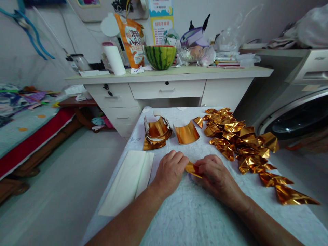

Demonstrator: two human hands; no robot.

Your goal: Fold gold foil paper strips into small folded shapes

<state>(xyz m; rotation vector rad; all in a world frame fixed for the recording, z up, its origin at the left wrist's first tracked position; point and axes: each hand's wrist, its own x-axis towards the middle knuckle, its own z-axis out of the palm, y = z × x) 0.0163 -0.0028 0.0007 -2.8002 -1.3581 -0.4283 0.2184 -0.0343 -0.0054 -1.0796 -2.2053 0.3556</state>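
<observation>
A folded piece of gold foil paper is pinched between my two hands above the cloth-covered table. My left hand has its fingers curled over the left end of the piece. On the other end, my right hand grips with thumb and bent fingers. Just beyond them lies a curved gold foil sheet, and to its left a stack of curled gold foil sheets. Several folded gold foil pieces are heaped along the right side of the table.
Pale folded paper lies at the table's left edge. Behind stands a white desk bearing a cut watermelon, an orange pouch and a white paper roll. A washing machine is at the right, a bed at the left.
</observation>
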